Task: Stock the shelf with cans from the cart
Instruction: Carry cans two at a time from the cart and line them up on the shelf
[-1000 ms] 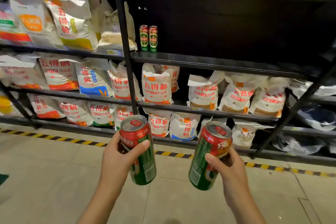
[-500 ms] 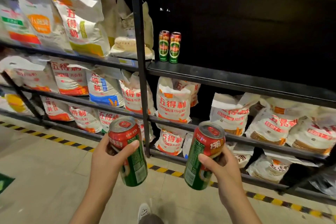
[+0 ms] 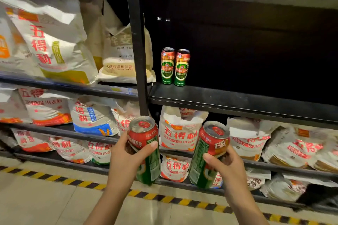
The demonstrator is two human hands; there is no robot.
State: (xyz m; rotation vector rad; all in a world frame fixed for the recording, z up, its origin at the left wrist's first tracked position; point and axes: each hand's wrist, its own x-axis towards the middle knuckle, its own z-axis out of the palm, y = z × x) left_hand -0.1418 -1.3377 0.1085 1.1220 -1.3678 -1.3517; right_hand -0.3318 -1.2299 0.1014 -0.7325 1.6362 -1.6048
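Observation:
My left hand (image 3: 126, 160) grips a red and green can (image 3: 146, 144), upright and tilted slightly. My right hand (image 3: 226, 168) grips a second red and green can (image 3: 210, 151), also tilted. Both cans are held in front of the lower shelves, below the black shelf board (image 3: 237, 102). On that board, near its left end beside the black upright post (image 3: 137, 42), stand two green and red cans (image 3: 174, 66) side by side. The cart is out of view.
White flour bags (image 3: 54, 42) fill the left bay and several more bags (image 3: 179, 133) lie on the lower shelves. The dark shelf to the right of the two cans holds nothing visible. A yellow and black stripe (image 3: 164, 199) runs along the floor.
The view has moved closer to the shelf and slightly right, so the two standing cans look larger. Both hands still hold their cans in about the same pose.

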